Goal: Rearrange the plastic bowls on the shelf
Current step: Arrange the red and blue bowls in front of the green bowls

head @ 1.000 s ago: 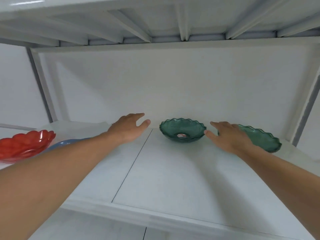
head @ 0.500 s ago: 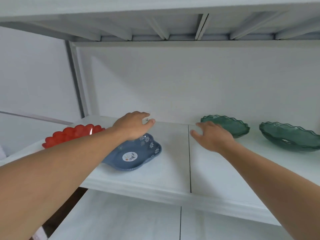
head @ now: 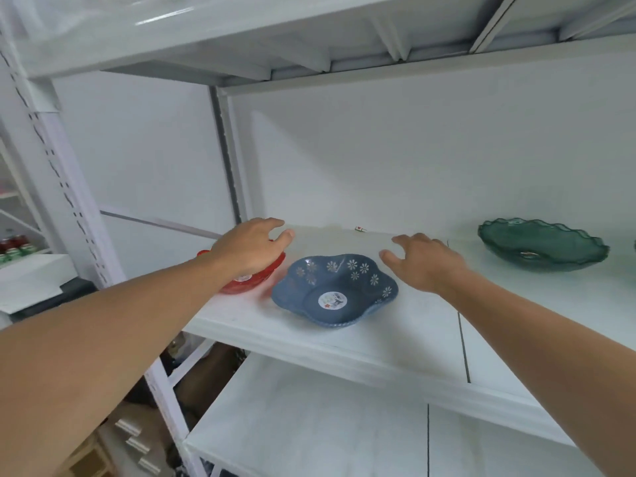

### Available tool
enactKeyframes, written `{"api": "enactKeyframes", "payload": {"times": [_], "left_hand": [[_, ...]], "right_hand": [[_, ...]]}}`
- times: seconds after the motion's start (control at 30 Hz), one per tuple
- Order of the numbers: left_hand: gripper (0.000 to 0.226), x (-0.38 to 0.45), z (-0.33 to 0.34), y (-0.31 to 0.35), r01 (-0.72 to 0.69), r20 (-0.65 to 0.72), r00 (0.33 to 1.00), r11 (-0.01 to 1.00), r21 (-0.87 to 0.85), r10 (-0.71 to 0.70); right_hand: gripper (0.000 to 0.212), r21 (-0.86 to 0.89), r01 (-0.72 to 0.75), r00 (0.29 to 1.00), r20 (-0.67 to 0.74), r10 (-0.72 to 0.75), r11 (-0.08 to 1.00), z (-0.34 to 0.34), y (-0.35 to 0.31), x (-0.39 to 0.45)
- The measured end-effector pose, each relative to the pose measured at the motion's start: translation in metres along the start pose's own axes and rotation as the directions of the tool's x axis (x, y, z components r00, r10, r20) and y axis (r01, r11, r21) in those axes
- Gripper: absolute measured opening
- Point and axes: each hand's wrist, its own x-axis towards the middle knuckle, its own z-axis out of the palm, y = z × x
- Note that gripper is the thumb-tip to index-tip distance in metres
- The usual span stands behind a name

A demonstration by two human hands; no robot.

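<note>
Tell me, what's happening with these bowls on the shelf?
A person is reaching into a white shelf with both hands. The left hand hovers over a red bowl, the right hand is open beside a blue flowered bowl. A green bowl sits apart, further right. Nothing is gripped yet.

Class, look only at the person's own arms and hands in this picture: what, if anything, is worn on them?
Both forearms are bare as far as the picture shows; no sleeve reaches into view. The left hand and the right hand wear no gloves, and no watch, bracelet or ring can be seen on the wrists or on the fingers that show.
</note>
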Motion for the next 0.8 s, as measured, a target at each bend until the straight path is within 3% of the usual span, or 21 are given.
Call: {"api": "enactKeyframes", "payload": {"times": [0.23,0.33,0.47,0.63,0.8], "left_hand": [[0.075,0.012,-0.007,-0.098,0.041,-0.011,0.999,0.998,-0.048,-0.042],[0.068,0.025,0.003,-0.143,0.064,0.037,0.997,0.993,-0.099,-0.061],[0.07,0.044,0.015,-0.195,0.082,0.115,0.991,0.994,-0.071,-0.073],[0.059,0.068,0.03,-0.22,0.109,0.212,0.973,0.991,-0.075,-0.09],[0.038,0.081,0.043,-0.211,0.11,0.229,0.971,0.975,-0.194,-0.064]], "right_hand": [[0.077,0.024,-0.042,0.999,0.007,0.041,0.999,0.022,-0.055,0.007],[0.077,0.081,-0.143,0.99,0.018,0.142,0.986,0.034,-0.069,0.007],[0.072,0.015,-0.278,0.961,0.015,0.278,0.96,0.043,-0.078,0.004],[0.05,-0.105,-0.417,0.907,0.015,0.421,0.903,0.05,-0.081,-0.014],[0.025,-0.008,-0.503,0.864,0.029,0.503,0.864,0.052,-0.086,-0.023]]}}
